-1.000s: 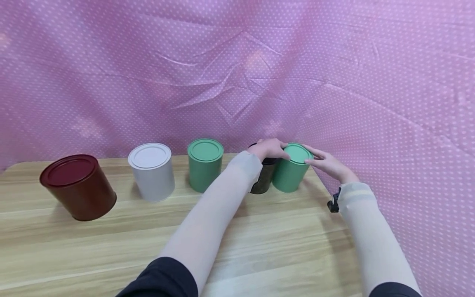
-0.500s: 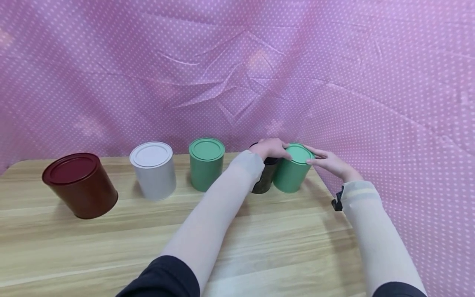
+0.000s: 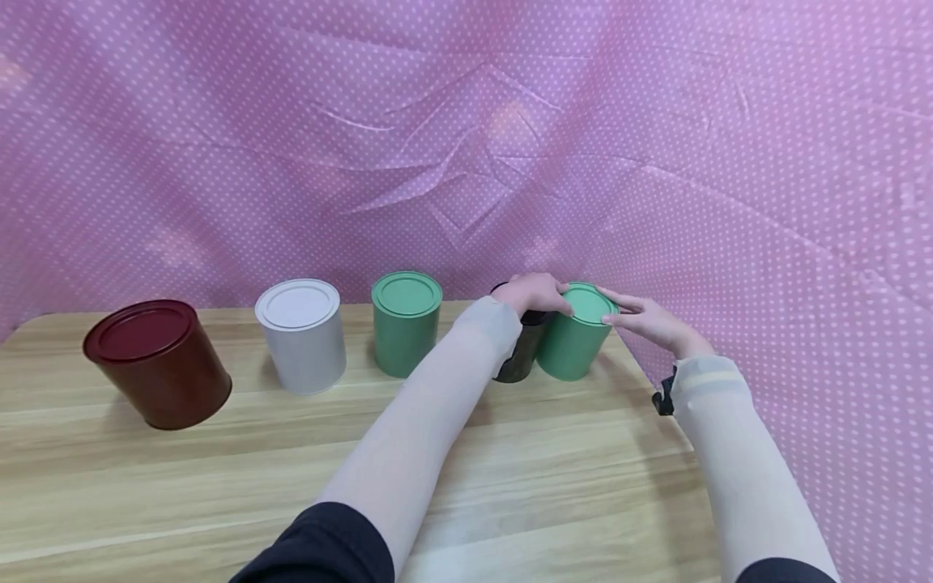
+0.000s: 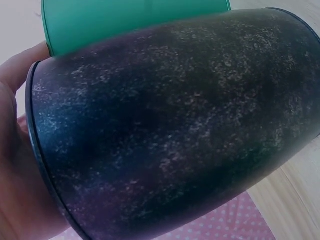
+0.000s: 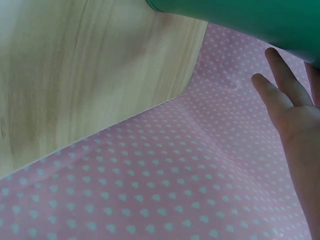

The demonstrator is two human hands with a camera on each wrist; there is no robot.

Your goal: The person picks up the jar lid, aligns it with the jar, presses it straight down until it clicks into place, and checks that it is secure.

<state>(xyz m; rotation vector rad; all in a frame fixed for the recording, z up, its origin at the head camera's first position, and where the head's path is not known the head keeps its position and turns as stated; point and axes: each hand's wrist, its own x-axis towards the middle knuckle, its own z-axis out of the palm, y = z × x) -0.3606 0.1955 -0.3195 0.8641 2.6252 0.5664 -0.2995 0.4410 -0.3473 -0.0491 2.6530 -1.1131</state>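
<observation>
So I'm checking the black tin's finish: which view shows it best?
The left wrist view: the black tin fills it, speckled surface clear, left hand at its rim. The head view shows only a sliver; the right wrist view, none.

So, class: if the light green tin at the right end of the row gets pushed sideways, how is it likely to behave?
The light green tin stands upright on a flat base, so it would probably slide, not roll. Its smooth, rigid-looking wall may slip on the wooden table. It stands near the table edge, so it could fall off.
</observation>
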